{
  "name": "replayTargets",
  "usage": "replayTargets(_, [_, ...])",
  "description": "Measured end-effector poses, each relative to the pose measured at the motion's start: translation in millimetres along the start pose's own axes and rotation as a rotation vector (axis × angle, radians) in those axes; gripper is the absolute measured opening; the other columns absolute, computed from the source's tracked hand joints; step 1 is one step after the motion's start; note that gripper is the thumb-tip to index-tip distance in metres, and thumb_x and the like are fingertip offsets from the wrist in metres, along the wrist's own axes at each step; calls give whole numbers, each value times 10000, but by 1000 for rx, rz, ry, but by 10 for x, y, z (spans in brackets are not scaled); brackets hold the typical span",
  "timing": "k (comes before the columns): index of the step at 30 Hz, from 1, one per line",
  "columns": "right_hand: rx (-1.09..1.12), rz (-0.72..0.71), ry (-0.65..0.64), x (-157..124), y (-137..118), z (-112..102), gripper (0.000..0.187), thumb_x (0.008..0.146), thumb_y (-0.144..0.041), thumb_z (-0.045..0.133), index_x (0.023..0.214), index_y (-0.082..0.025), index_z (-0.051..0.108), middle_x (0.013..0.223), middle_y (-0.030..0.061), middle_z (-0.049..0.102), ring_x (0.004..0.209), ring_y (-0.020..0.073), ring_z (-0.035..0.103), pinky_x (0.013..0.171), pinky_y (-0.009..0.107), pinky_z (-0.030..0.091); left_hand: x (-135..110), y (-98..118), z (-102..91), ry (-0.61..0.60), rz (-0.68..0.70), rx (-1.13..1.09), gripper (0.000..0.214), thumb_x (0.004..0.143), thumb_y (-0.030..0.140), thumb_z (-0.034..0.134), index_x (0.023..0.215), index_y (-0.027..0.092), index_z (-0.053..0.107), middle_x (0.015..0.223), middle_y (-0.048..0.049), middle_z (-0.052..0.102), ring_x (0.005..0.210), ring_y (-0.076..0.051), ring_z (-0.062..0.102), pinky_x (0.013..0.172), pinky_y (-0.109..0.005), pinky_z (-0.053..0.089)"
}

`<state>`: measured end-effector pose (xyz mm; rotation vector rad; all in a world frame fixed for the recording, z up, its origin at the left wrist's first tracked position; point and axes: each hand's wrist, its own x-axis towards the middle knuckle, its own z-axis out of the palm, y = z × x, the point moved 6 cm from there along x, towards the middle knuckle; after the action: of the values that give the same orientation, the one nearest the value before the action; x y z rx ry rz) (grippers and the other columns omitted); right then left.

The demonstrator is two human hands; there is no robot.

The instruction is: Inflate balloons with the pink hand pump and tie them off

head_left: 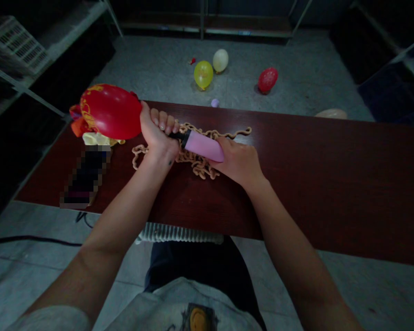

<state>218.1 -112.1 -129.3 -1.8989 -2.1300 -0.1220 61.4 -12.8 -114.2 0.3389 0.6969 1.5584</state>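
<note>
A pink and black balloon pump (204, 146) is held slantwise between my hands, above the table. My left hand (159, 131) is closed around its black end, at the neck of an inflated red balloon (111, 111) with yellow print; the join between them is hidden in my fist. My right hand (239, 158) is wrapped around the far end of the pink barrel. Under the pump lies a heap of tan twisted cord (203, 171). Limp pale yellow balloons (98, 139) lie on the table below the red one.
On the dark red table (324, 184) a blurred-out phone (86, 177) lies at the left. Beyond, on the floor, are a yellow balloon (203, 74), a white balloon (221, 60) and a smaller red balloon (268, 80). Shelves holding a white basket (19, 46) stand left.
</note>
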Motion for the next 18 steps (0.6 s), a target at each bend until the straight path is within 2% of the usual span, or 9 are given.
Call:
replayTargets(6, [1, 15, 75, 90, -20, 11, 489, 883, -558, 536, 1218, -206, 592, 1070, 100, 731, 888, 244, 666, 660, 314, 392, 248, 78, -124, -3, 13, 0, 556, 995, 426, 462, 554, 199, 211, 434, 53, 190, 355, -96, 177, 390, -243, 198])
replayTargets(12, [-61, -5, 122, 95, 51, 15, 420, 892, -504, 538, 1183, -210, 615, 1058, 100, 721, 892, 239, 650, 692, 327, 395, 396, 174, -257, 83, 25, -95, 494, 1034, 333, 349, 572, 201, 230, 449, 66, 199, 343, -85, 188, 397, -236, 199])
replayTargets(18, [-156, -11, 133, 67, 224, -62, 354, 886, -435, 551, 1149, -208, 617, 1011, 97, 705, 897, 255, 617, 751, 356, 388, 547, 344, -366, 122, 52, -174, 486, 1042, 317, 338, 584, 203, 223, 455, 72, 203, 340, -79, 189, 402, -238, 187])
